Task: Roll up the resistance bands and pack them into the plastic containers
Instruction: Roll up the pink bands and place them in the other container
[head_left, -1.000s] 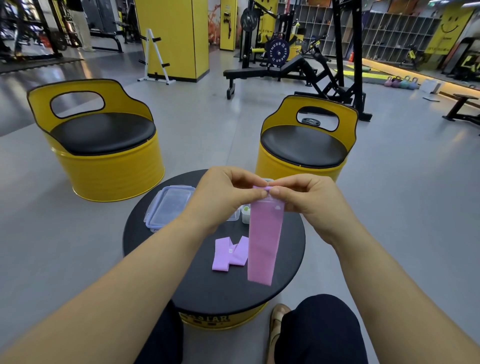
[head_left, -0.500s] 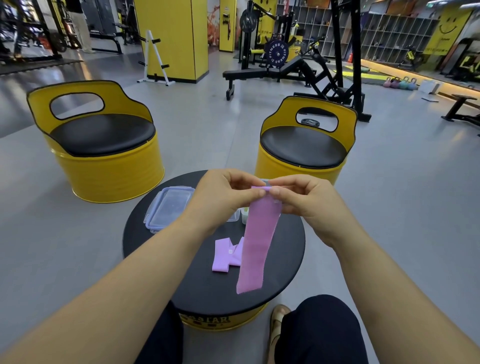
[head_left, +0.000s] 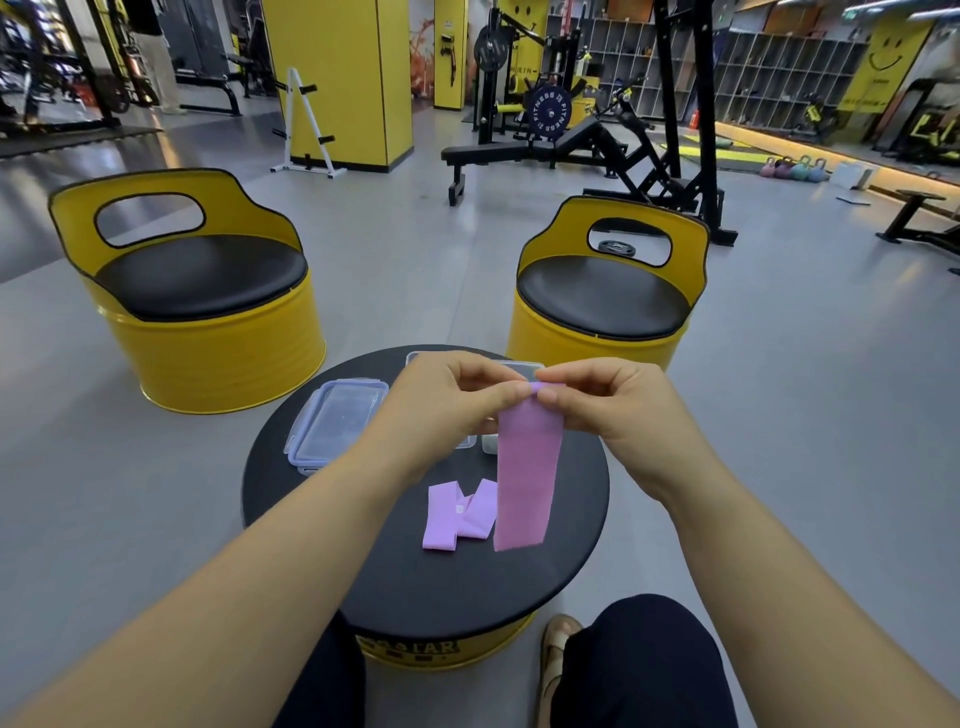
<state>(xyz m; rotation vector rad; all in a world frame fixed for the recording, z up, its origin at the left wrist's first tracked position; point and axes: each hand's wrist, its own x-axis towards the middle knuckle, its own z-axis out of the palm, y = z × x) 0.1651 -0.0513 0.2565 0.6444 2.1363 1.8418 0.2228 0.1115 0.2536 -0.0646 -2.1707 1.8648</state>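
**Two hands pinching the top edge of a pink resistance band above a round table**

Two hands met over the black round table (head_left: 415, 587), and both gripped the same pink resistance band (head_left: 527, 478). The left hand (head_left: 447, 402) pinched the band's upper edge between thumb and fingers at its left corner. The right hand (head_left: 608, 402) pinched the same edge at its right corner, where a small fold or first turn of the band showed just between the fingertips. The rest of the band hung straight down from the hands as a flat strip, its lower end near the tabletop; whether it touched the surface could not be told.

A second, lilac resistance band (head_left: 457, 514) lay loosely folded on the table, just left of the hanging strip, held by neither hand.

A clear plastic container with a blue-rimmed lid (head_left: 335, 426) sat on the far left part of the table. Another clear container (head_left: 514, 368) was largely hidden behind the hands, so that its contents could not be made out. A small pale object (head_left: 489, 444) stood beside the hanging band, too hidden to identify.

Beyond the table stood a left yellow barrel chair (head_left: 208, 358) and a right yellow barrel chair (head_left: 597, 343), each with a black seat cushion. The person's dark-clothed knee (head_left: 639, 665) showed at the near edge.
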